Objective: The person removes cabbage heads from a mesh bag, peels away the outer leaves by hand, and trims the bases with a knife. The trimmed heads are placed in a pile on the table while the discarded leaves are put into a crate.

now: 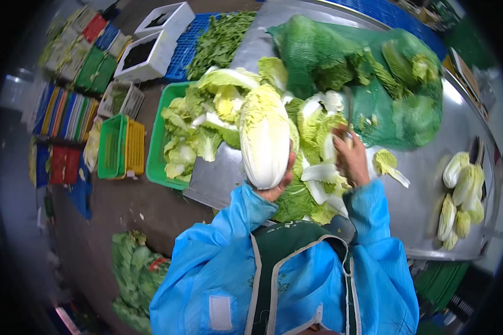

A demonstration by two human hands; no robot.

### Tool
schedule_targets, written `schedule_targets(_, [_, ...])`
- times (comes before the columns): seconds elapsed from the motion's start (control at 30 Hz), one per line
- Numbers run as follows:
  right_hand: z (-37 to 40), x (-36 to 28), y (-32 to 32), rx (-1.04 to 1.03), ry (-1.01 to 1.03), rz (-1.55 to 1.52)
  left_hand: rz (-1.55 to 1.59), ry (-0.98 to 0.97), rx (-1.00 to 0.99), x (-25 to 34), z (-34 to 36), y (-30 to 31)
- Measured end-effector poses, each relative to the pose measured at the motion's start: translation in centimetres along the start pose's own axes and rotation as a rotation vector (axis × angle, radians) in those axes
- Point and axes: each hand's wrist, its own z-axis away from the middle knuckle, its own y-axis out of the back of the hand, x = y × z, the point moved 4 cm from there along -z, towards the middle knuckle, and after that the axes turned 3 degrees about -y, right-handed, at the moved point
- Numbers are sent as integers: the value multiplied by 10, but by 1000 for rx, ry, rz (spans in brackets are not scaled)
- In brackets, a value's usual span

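Observation:
A trimmed napa cabbage (265, 137), pale yellow at the top and white at the base, is held upright in front of me. My left hand (282, 181) is closed around its lower end, most of the fingers hidden behind it. To the right, my right hand (350, 156) grips a knife (349, 106) whose narrow blade points away from me. Loose cabbage leaves (318, 176) lie heaped on the metal table between and below my hands. More outer leaves (207, 120) hang over and fill a green crate (157, 151) on the left.
A green mesh bag (313, 50) with cabbages spreads across the table (425, 206). Several small trimmed cabbages (466, 187) lie at the right. Leafy greens (223, 42) sit on a blue crate at the back left. White foam boxes (145, 56) and stacked crates (67, 114) stand beyond on the floor.

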Motion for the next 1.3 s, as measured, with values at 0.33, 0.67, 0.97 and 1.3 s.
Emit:
schedule_targets(0.33, [6,-11,-27,-117,-6,-198,-425,101,325,-2,9,46])
schedule_targets(0.67, [36,-16,7,-5,81,-63,-411,253,158,-43,-41,56])
schedule_targets(0.97, [38,41,99,408,67,-709,-647,-89,512,-59,-88,77])
schedule_targets(1.3, [77,71,189,271,440,-255,-1106,136,415,-196,-152,150])
